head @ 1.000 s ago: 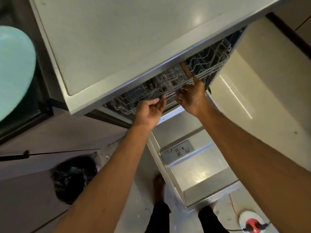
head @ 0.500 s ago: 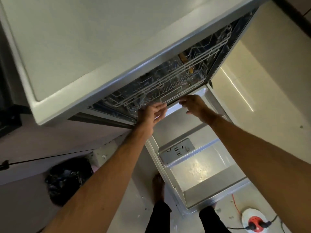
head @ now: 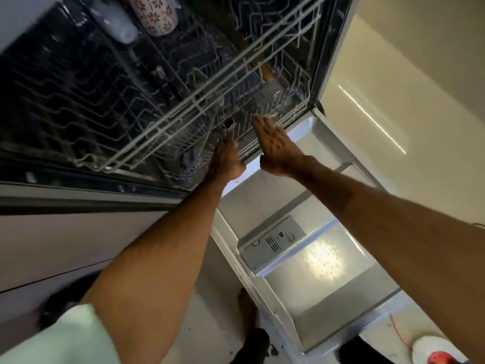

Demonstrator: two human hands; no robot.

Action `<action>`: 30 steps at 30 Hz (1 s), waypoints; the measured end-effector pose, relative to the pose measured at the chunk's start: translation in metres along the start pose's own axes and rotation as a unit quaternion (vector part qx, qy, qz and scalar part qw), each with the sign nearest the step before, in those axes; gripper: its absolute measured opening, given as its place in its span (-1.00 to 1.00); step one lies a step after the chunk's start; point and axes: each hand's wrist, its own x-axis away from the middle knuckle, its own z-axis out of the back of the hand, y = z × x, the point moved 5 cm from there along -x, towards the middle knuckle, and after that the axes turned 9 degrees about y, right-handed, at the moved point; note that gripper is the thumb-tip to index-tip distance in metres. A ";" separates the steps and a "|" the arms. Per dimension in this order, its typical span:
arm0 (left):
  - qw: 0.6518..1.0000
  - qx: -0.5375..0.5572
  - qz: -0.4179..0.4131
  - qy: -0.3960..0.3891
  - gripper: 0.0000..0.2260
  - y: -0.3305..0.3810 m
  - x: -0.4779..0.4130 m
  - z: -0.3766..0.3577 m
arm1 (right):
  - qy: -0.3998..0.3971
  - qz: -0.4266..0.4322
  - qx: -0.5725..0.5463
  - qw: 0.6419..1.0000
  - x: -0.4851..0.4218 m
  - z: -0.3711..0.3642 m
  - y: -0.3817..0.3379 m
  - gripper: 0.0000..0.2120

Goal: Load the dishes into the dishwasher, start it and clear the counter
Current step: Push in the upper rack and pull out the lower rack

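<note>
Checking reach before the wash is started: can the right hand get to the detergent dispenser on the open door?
Probably yes. The right hand is open and empty at the lower rack, and the dispenser lies uncovered on the lowered door just below it.

Lower rack [head: 183, 111]: thin wire, coated pale grey-white, with a smooth, slightly glossy look.
Dishwasher door [head: 330, 290]: inner face was bare brushed metal, shiny enough to throw back a bright patch of light.
Detergent dispenser [head: 273, 243]: grey plastic, matt.
Mug [head: 154, 14]: looked like glazed ceramic, white with a red flower print, glossy.
Floor [head: 393, 82]: cream tiles, smooth and glossy, carrying a long streak of reflected light.
Cabinet front [head: 65, 245]: flat pinkish-grey panel, matt and smooth.
Sleeve [head: 60, 337]: soft pale-green cloth, matt.
Cable [head: 399, 332]: thin orange cord with a plastic look.
</note>
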 end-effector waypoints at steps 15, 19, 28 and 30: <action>0.975 0.143 0.018 -0.171 -0.49 0.074 0.203 -0.063 | -0.188 0.003 0.131 0.973 0.174 -0.037 0.014 -0.38; 0.958 0.122 0.010 -0.259 -0.44 0.105 0.281 -0.087 | -0.241 -0.021 0.149 0.959 0.249 -0.048 0.033 -0.45; 0.952 0.139 0.014 -0.272 -0.17 0.171 0.399 -0.100 | -0.267 -0.038 0.133 0.954 0.372 -0.061 0.060 -0.29; 0.956 0.121 0.023 -0.268 -0.21 0.171 0.395 -0.097 | -0.254 -0.033 0.139 0.956 0.364 -0.062 0.059 -0.34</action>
